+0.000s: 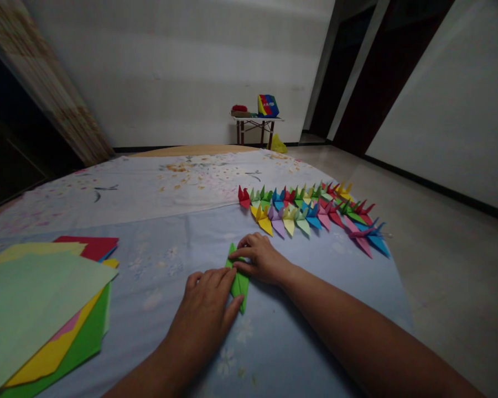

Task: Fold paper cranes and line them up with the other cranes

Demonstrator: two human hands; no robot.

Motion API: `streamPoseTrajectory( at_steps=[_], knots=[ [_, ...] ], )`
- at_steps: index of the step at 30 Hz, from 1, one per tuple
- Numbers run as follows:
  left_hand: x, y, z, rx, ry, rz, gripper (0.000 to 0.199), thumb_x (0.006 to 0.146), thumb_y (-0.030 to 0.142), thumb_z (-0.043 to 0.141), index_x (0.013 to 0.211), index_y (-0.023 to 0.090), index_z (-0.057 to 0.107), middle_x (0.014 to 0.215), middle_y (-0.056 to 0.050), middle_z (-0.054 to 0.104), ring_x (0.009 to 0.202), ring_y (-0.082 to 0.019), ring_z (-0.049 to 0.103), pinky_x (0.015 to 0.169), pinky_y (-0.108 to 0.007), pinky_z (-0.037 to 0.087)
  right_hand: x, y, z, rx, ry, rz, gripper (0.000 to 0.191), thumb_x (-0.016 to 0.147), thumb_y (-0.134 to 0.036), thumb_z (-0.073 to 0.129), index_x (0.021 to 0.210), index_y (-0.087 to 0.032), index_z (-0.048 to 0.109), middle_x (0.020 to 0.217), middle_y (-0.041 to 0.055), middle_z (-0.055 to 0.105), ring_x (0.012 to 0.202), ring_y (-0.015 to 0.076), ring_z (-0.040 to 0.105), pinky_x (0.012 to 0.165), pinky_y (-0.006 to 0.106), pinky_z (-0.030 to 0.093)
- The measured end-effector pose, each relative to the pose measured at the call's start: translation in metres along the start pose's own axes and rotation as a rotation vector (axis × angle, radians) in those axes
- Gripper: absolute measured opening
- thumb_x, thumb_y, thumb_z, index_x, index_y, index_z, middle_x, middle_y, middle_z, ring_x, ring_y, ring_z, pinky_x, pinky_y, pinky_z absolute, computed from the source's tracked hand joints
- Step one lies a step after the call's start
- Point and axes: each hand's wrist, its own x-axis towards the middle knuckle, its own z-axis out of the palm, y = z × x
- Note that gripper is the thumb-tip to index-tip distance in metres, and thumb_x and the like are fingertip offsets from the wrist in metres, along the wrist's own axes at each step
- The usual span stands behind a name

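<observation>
Both hands met on a narrow, folded piece of green paper [239,284], which lay on the table directly between them. The left hand [209,296] lay palm down on the near left side, its thumb spread from the fingers and resting by the near tip, its fingertips at the left edge. The right hand [263,260] came in from the right, with bent fingers on the far half; whether they pinched a layer or only pressed it could not be told.

The long axis of the paper ran away from the person, the near tip slanting slightly to the right. Neither hand was clearly nearer, since both touched the piece: the left governed the near half, the right the far half, and their fingertips almost met at its middle.

Beyond and to the right, well apart from the paper, finished paper cranes [289,222] of many colours stood in two rows reaching toward the table's right edge. To the left lay a loose stack of coloured sheets [37,298], pale green uppermost. A pale blue cloth [166,235] lay beneath all these, with a white flowered cloth [141,188] farther off.
</observation>
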Motion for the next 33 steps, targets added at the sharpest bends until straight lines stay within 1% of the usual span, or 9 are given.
streamPoseTrajectory(
  at_steps=[4, 8, 11, 15, 18, 26, 28, 30, 33],
  knots=[
    [0.000, -0.001, 0.002, 0.001, -0.009, 0.020, 0.035, 0.083, 0.030, 0.052, 0.115, 0.017, 0.053, 0.114, -0.011, 0.060, 0.105, -0.026, 0.052, 0.091, -0.047, 0.033, 0.001, 0.000, 0.000, -0.010, 0.008, -0.008, 0.025, 0.080, -0.039, 0.060, 0.101, -0.028, 0.066, 0.096, 0.0060, 0.056, 0.091, 0.0198, 0.044, 0.078, 0.035, 0.031],
    [0.000, -0.003, 0.003, -0.010, -0.026, 0.035, 0.035, 0.084, 0.032, 0.051, 0.114, 0.015, 0.055, 0.115, -0.012, 0.060, 0.106, -0.027, 0.051, 0.092, -0.048, 0.034, 0.000, -0.001, -0.003, -0.008, -0.005, -0.010, 0.026, 0.079, -0.039, 0.060, 0.102, -0.027, 0.066, 0.096, 0.0061, 0.055, 0.091, 0.0195, 0.044, 0.079, 0.035, 0.032],
    [0.000, -0.007, 0.003, -0.042, -0.014, 0.055, 0.033, 0.085, 0.030, 0.048, 0.113, 0.016, 0.056, 0.115, -0.011, 0.060, 0.106, -0.026, 0.051, 0.092, -0.046, 0.035, -0.001, -0.002, -0.009, 0.009, -0.046, -0.019, 0.030, 0.079, -0.038, 0.060, 0.105, -0.026, 0.064, 0.099, 0.0060, 0.054, 0.092, 0.0195, 0.043, 0.082, 0.036, 0.032],
    [0.000, -0.016, 0.004, -0.091, 0.015, 0.083, 0.031, 0.086, 0.029, 0.045, 0.114, 0.019, 0.056, 0.115, -0.009, 0.060, 0.106, -0.024, 0.051, 0.091, -0.042, 0.037, -0.004, -0.003, -0.016, 0.015, -0.114, -0.038, 0.035, 0.078, -0.036, 0.060, 0.112, -0.027, 0.060, 0.105, 0.0067, 0.052, 0.096, 0.0204, 0.042, 0.086, 0.038, 0.032],
    [0.000, -0.022, 0.005, -0.096, 0.010, 0.099, 0.031, 0.086, 0.030, 0.046, 0.115, 0.022, 0.055, 0.117, -0.007, 0.058, 0.107, -0.023, 0.050, 0.091, -0.043, 0.037, -0.004, -0.002, -0.018, 0.008, -0.142, -0.051, 0.038, 0.078, -0.037, 0.060, 0.114, -0.027, 0.058, 0.107, 0.0071, 0.052, 0.097, 0.0212, 0.042, 0.086, 0.039, 0.032],
    [0.002, -0.020, 0.010, -0.085, -0.009, 0.066, 0.032, 0.086, 0.029, 0.048, 0.116, 0.022, 0.051, 0.121, -0.008, 0.053, 0.113, -0.024, 0.045, 0.092, -0.042, 0.037, -0.006, -0.008, -0.019, -0.087, -0.150, -0.088, 0.040, 0.083, -0.040, 0.053, 0.120, -0.026, 0.053, 0.111, 0.0097, 0.050, 0.099, 0.0234, 0.041, 0.086, 0.042, 0.032],
    [0.002, -0.019, 0.012, -0.077, 0.009, 0.057, 0.032, 0.085, 0.028, 0.049, 0.117, 0.021, 0.050, 0.121, -0.008, 0.052, 0.113, -0.024, 0.045, 0.093, -0.042, 0.037, -0.007, -0.010, -0.018, -0.113, -0.152, -0.083, 0.046, 0.083, -0.040, 0.051, 0.125, -0.023, 0.047, 0.113, 0.0114, 0.050, 0.100, 0.0243, 0.040, 0.086, 0.042, 0.032],
    [0.001, -0.017, 0.013, -0.054, 0.019, 0.044, 0.033, 0.085, 0.028, 0.049, 0.117, 0.020, 0.050, 0.122, -0.009, 0.052, 0.113, -0.024, 0.045, 0.093, -0.043, 0.037, -0.006, -0.012, -0.018, -0.128, -0.146, -0.060, 0.054, 0.083, -0.040, 0.052, 0.130, -0.017, 0.039, 0.115, 0.0138, 0.049, 0.101, 0.0252, 0.040, 0.087, 0.043, 0.033],
    [0.001, -0.015, 0.017, -0.010, 0.016, 0.032, 0.035, 0.085, 0.030, 0.050, 0.118, 0.017, 0.050, 0.125, -0.011, 0.052, 0.113, -0.026, 0.046, 0.093, -0.045, 0.037, -0.006, -0.012, -0.016, -0.118, -0.131, -0.039, 0.057, 0.082, -0.041, 0.051, 0.128, -0.011, 0.037, 0.115, 0.0156, 0.050, 0.102, 0.0253, 0.041, 0.088, 0.043, 0.033]
  ],
)
